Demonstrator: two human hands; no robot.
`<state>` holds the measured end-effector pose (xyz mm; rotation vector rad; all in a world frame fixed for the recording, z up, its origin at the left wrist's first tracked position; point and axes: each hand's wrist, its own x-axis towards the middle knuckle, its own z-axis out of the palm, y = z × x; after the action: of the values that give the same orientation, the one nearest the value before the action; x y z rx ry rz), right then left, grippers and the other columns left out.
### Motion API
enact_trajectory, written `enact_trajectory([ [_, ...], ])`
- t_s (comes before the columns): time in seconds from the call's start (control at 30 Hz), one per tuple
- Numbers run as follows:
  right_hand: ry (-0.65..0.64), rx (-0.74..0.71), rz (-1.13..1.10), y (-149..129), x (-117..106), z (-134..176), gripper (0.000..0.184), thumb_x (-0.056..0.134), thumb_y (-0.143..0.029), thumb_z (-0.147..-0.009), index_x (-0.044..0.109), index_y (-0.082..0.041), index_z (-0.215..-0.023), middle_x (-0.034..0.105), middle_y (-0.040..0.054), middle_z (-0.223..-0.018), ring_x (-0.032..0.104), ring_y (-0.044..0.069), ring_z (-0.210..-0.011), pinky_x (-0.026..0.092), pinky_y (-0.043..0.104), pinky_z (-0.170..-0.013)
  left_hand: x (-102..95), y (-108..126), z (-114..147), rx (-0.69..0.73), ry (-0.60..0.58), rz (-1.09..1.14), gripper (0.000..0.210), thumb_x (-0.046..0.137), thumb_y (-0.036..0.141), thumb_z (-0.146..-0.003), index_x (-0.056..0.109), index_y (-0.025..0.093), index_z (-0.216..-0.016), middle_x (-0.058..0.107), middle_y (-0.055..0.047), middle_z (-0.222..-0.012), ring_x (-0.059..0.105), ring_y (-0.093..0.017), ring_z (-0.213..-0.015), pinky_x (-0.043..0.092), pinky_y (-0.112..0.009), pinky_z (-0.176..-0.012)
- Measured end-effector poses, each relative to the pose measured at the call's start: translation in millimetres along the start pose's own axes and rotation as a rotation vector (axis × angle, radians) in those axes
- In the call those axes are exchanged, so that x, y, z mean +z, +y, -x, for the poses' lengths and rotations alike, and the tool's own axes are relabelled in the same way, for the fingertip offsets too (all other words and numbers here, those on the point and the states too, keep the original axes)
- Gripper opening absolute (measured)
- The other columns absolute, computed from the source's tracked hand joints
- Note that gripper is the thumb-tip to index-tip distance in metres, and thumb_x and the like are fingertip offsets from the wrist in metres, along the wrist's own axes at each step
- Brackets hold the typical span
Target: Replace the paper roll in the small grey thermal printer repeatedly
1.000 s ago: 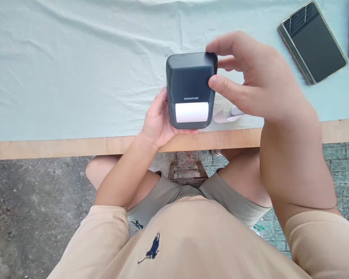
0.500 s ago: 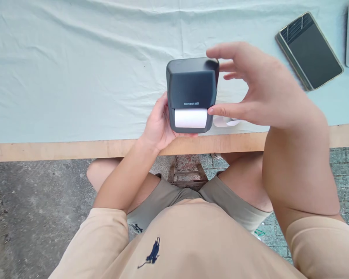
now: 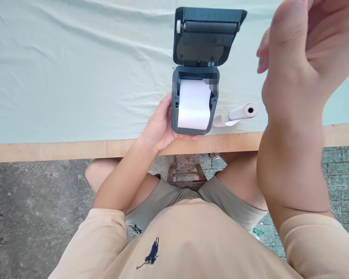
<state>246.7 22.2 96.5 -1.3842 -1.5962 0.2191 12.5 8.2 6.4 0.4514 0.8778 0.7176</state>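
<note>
Fingers (image 3: 167,112) of the left hand (image 3: 159,128) grasp the printer (image 3: 194,102) at the counter's (image 3: 75,149) near edge, lid (image 3: 208,35) up, paper seated. Right hand (image 3: 302,66) hangs released, seemingly empty. Next: probably feeding paper out, closing the lid squarely.

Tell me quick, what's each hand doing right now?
Left hand: gripping the label printer, its lid open.
Right hand: open, raised, holding nothing.
</note>
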Motion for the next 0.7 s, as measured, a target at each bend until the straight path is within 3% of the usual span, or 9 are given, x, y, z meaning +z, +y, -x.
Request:
enact_trajectory([
  [0.07, -0.136, -0.068, 0.004, -8.2, -6.4, 1.1, 0.043, 0.072, -0.061, -0.128, 0.076, -0.031, -0.097, 0.073, 0.0054, -0.102, 0.08, 0.03, -0.097, 0.069, 0.048, -0.093, -3.2, -1.6, -1.4, -0.013, -0.012, -0.019, 0.081, 0.039, 0.082, -0.127, 0.062, 0.031, -0.186, 0.097, -0.012, -0.14, 0.097, -0.051, -0.134, 0.088, -0.061, -0.083],
  [0.13, -0.364, -0.157, 0.057, -12.5, -9.2, 1.7, 0.019, 0.078, -0.038, -0.115, 0.077, -0.03, -0.097, 0.078, 0.0035, -0.092, 0.077, 0.027, -0.082, 0.06, 0.044, -0.078, -5.1, -3.3, -2.2, -0.012, -0.022, -0.041, 0.08, 0.044, 0.083, -0.126, 0.066, 0.03, -0.181, 0.097, -0.013, -0.138, 0.098, -0.051, -0.128, 0.087, -0.059, -0.077],
  [0.2, -0.572, -0.179, 0.195, -10.6, -7.1, 2.7, 0.002, 0.081, -0.031, -0.106, 0.082, -0.032, -0.105, 0.082, 0.0033, -0.09, 0.072, 0.027, -0.073, 0.046, 0.044, -0.067, -5.3, -5.1, -1.7, 0.008, -0.042, -0.058, 0.076, 0.049, 0.084, -0.124, 0.072, 0.028, -0.17, 0.097, -0.013, -0.138, 0.098, -0.051, -0.128, 0.085, -0.054, -0.072],
  [0.27, -0.671, -0.147, 0.34, -3.5, -2.0, 5.2, 0.012, 0.081, -0.03, -0.107, 0.085, -0.034, -0.118, 0.089, 0.0063, -0.103, 0.073, 0.03, -0.078, 0.035, 0.045, -0.065, -4.5, -6.6, 0.5, 0.037, -0.081, -0.072, 0.074, 0.06, 0.088, -0.119, 0.074, 0.029, -0.16, 0.096, -0.012, -0.141, 0.097, -0.052, -0.133, 0.085, -0.051, -0.071],
  [0.33, -0.692, -0.13, 0.402, 6.2, 3.4, 8.9, 0.014, 0.082, -0.03, -0.108, 0.084, -0.034, -0.122, 0.091, 0.0086, -0.112, 0.076, 0.033, -0.086, 0.03, 0.046, -0.064, -3.0, -7.3, 4.5, 0.073, -0.113, -0.09, 0.079, 0.082, 0.09, -0.106, 0.072, 0.031, -0.157, 0.094, -0.012, -0.149, 0.095, -0.053, -0.138, 0.086, -0.051, -0.073],
  [0.43, -0.683, -0.145, 0.411, 17.8, 9.3, 13.3, 0.009, 0.084, -0.028, -0.107, 0.079, -0.033, -0.113, 0.084, 0.0084, -0.098, 0.071, 0.032, -0.082, 0.027, 0.044, -0.065, 0.5, -7.1, 12.6, 0.125, -0.107, -0.132, 0.096, 0.109, 0.077, -0.088, 0.067, 0.033, -0.162, 0.089, -0.011, -0.161, 0.094, -0.054, -0.143, 0.088, -0.053, -0.078],
  [0.57, -0.692, -0.176, 0.388, 12.3, 8.4, 10.5, 0.009, 0.082, -0.028, -0.107, 0.075, -0.032, -0.101, 0.08, 0.0084, -0.09, 0.065, 0.03, -0.079, 0.027, 0.044, -0.066, 5.5, -6.4, 19.1, 0.155, -0.073, -0.148, 0.084, 0.107, 0.071, -0.093, 0.071, 0.034, -0.16, 0.087, -0.008, -0.159, 0.094, -0.051, -0.145, 0.088, -0.05, -0.083],
  [0.7, -0.663, -0.209, 0.354, -13.7, -13.6, 1.8, 0.007, 0.082, -0.028, -0.1, 0.082, -0.033, -0.104, 0.083, 0.0066, -0.092, 0.066, 0.028, -0.078, 0.033, 0.046, -0.066, 2.8, -5.9, 14.9, 0.157, -0.052, -0.115, 0.078, 0.103, 0.076, -0.096, 0.074, 0.031, -0.153, 0.092, -0.009, -0.147, 0.096, -0.048, -0.136, 0.086, -0.048, -0.076],
])
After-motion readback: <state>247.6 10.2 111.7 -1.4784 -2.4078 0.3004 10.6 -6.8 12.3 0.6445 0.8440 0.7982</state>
